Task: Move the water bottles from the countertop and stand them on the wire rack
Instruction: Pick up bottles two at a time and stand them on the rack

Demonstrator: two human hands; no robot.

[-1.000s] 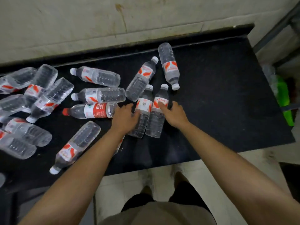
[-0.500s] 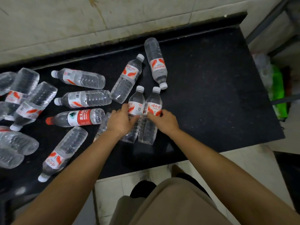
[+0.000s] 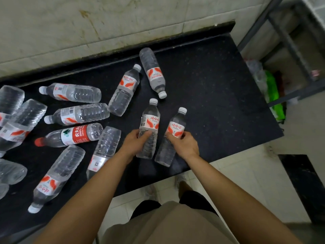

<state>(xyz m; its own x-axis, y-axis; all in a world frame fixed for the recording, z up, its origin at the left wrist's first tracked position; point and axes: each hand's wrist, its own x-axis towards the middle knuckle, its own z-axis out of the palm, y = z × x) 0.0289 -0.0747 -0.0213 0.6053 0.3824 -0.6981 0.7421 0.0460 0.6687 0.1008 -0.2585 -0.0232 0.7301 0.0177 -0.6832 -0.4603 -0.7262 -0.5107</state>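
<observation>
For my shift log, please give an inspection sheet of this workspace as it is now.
Surface: black countertop, right part bare.
Job's things: many water bottles lying flat; one has a red label. Two bottles in hand.
Clutter: nothing seen.
Grip: left hand closed on left bottle; right hand closed on right bottle.
Cables: nothing seen.
Surroundings: tiled wall behind; metal rack frame at right; green item below it.
</observation>
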